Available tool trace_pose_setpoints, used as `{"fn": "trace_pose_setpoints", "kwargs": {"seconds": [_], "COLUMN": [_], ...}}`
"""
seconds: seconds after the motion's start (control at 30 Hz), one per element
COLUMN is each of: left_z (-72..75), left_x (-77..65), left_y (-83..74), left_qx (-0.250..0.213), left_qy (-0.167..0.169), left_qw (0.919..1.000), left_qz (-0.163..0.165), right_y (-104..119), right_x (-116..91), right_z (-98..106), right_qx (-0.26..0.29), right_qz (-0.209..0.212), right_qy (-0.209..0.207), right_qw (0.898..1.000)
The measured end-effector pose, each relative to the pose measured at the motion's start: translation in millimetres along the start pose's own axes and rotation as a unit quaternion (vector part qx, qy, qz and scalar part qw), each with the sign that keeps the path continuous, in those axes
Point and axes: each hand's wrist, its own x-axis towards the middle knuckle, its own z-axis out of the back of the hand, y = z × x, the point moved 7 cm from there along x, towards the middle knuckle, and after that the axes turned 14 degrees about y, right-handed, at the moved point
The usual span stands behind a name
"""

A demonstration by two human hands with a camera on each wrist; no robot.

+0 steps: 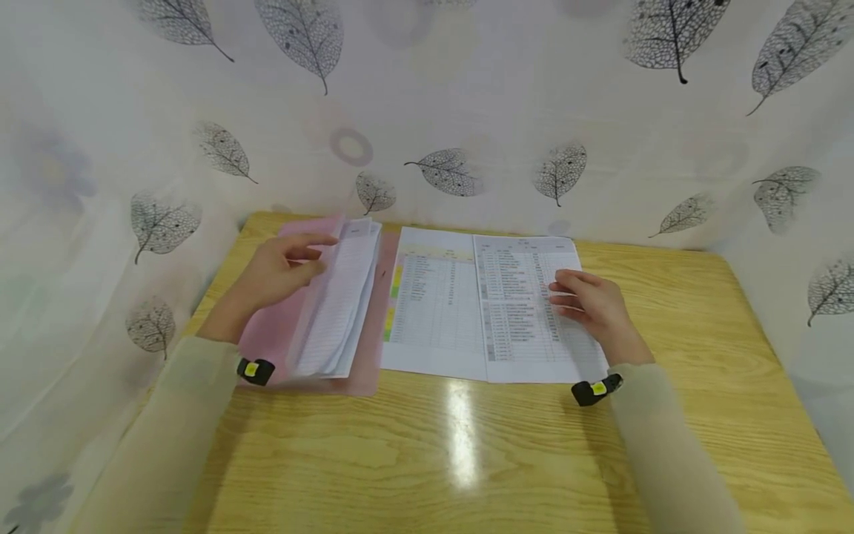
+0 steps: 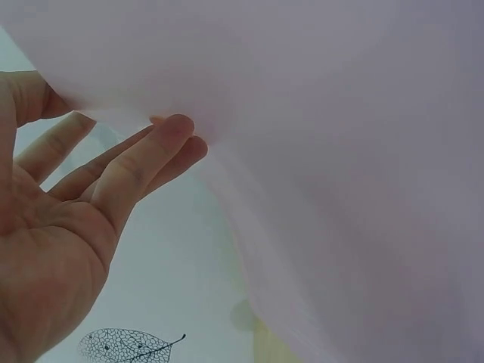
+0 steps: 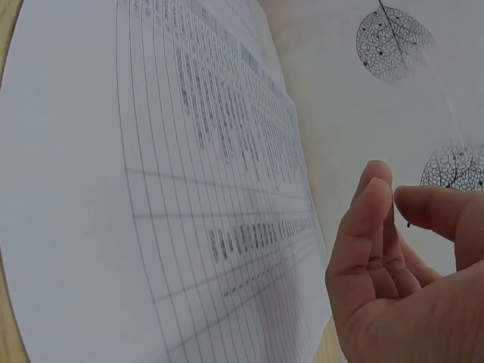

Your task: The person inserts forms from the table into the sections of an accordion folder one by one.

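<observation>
On the left of the table lies a pink translucent folder (image 1: 363, 382) with white printed sheets (image 1: 343, 297) in it. Its pink cover (image 2: 340, 151) is lifted, and my left hand (image 1: 276, 271) holds it by the edge. In the left wrist view the cover hides the thumb tip and part of the fingers. Beside the folder, a booklet of printed tables (image 1: 434, 356) lies spread flat, its left page edged with coloured tabs. Just above its right page hovers my right hand (image 1: 594, 300), fingers loosely bent and holding nothing. In the right wrist view a gap separates thumb and fingertips (image 3: 374, 204).
The wooden table (image 1: 400, 452) extends in front of the papers and to the right. A pale curtain (image 1: 494, 104) with dark leaf prints hangs along the table's back and both sides. A black band with a yellow mark circles each wrist.
</observation>
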Motion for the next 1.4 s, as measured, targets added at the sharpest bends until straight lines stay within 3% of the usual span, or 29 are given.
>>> {"fn": "trace_pose_setpoints", "kwargs": {"seconds": [0.33,0.73,1.0,1.2,1.4], "left_z": [0.2,1.2,1.4,1.8,2.8], "left_x": [1.3,-0.2,-0.3,-0.7,-0.9], "left_y": [-0.1,2.6,2.5,1.9,1.0], "left_qx": [-0.005,-0.014,-0.013,-0.011,-0.017], "left_qy": [0.003,-0.003,-0.008,-0.009,-0.016], "left_qw": [0.9999,0.9998,0.9998,0.9998,0.9995], "left_qz": [-0.010,-0.010,-0.015,-0.014,-0.023], "right_y": [-10.8,-17.1,-22.3,-21.7,-24.0], "right_x": [-4.3,-7.8,-6.6,-7.6,-3.1], "right_z": [34.2,59.2,74.6,74.4,79.0], "right_qx": [0.019,0.042,-0.035,-0.054,-0.114], "right_qz": [-0.025,-0.056,-0.079,-0.090,-0.083], "right_qy": [0.001,0.006,0.004,0.011,-0.010], "right_qw": [1.000,0.998,0.996,0.994,0.990]}}
